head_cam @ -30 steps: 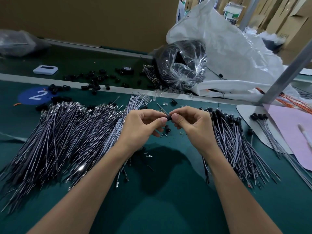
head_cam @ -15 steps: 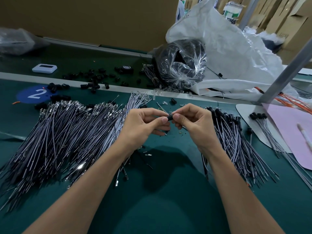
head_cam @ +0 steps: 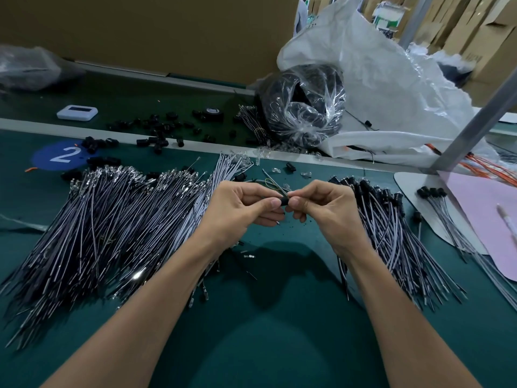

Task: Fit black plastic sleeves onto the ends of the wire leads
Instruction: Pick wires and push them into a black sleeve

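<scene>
Against frames from a second ago, we note little shift. Left hand [head_cam: 237, 208] and right hand [head_cam: 327, 211] remain knuckle to knuckle, well right of blue "2" disc [head_cam: 63, 155], above desk [head_cam: 279, 331]. Fingers of both hands curled. Thumb and forefinger tips pinch black sleeve [head_cam: 284, 202] from either side. Lead inside grip is hidden from us. Sleeve sits marginally lower than before.

Our judgement: push-on still under way, piece not released.

Bare leads pile [head_cam: 112, 219] lies just right of disc, sleeved leads pile [head_cam: 391, 228] far right of it.
</scene>
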